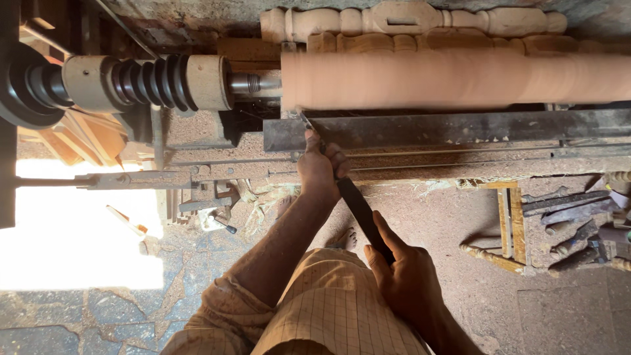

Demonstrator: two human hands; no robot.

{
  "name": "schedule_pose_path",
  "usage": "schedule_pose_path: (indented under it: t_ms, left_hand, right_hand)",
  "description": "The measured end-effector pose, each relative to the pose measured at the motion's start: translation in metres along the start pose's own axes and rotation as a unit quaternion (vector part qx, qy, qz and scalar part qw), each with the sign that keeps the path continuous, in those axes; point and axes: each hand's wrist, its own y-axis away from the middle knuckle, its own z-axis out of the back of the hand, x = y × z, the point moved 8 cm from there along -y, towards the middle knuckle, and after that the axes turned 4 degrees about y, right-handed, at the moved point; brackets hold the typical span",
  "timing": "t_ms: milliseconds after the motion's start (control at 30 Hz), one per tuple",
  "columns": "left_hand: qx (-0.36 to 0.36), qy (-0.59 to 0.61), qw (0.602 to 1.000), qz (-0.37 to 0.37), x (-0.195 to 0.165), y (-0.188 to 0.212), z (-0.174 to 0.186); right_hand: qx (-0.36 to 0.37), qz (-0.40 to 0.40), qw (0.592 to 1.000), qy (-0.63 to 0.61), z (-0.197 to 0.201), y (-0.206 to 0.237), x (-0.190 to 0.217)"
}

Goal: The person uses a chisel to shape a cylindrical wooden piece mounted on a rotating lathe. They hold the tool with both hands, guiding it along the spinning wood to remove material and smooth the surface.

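Note:
A long wooden cylinder (447,79) spins blurred on a lathe. A dark metal turning chisel (355,207) slants from lower right up to the cylinder's left end, its tip resting on the metal tool rest (427,130). My left hand (319,167) grips the chisel near the tip, pressed against the tool rest. My right hand (404,276) is closed around the chisel's rear end. The headstock with its ribbed black pulley (141,82) drives the cylinder from the left.
Two finished turned spindles (407,23) lie behind the lathe. A small wooden stand (503,227) and several metal tools (572,213) sit at the right on the sawdust-covered floor. A bright sunlit patch (72,236) lies at the left. My bare feet (345,238) stand below the lathe bed.

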Motion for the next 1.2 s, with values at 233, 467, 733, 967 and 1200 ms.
schedule_pose_path:
  t_ms: [233, 467, 733, 967, 1200]
  left_hand:
    - [-0.042, 0.003, 0.999, -0.015, -0.010, 0.007, 0.003]
    - [-0.032, 0.026, 0.999, -0.028, -0.010, 0.003, 0.003]
    - [0.061, -0.014, 0.997, 0.036, 0.024, -0.005, -0.004]
    - [0.119, -0.031, 0.989, 0.082, 0.068, -0.009, -0.025]
    - [0.099, -0.060, 0.986, 0.123, 0.099, -0.015, -0.040]
  right_hand:
    - [0.010, 0.052, 0.998, 0.024, -0.002, -0.012, -0.004]
    - [0.008, 0.056, 0.998, 0.029, 0.003, -0.013, -0.002]
    - [-0.054, 0.041, 0.998, 0.004, 0.012, 0.011, -0.009]
    - [-0.103, 0.008, 0.995, -0.006, 0.020, 0.021, -0.031]
    - [-0.084, -0.058, 0.995, -0.019, 0.026, 0.020, -0.057]
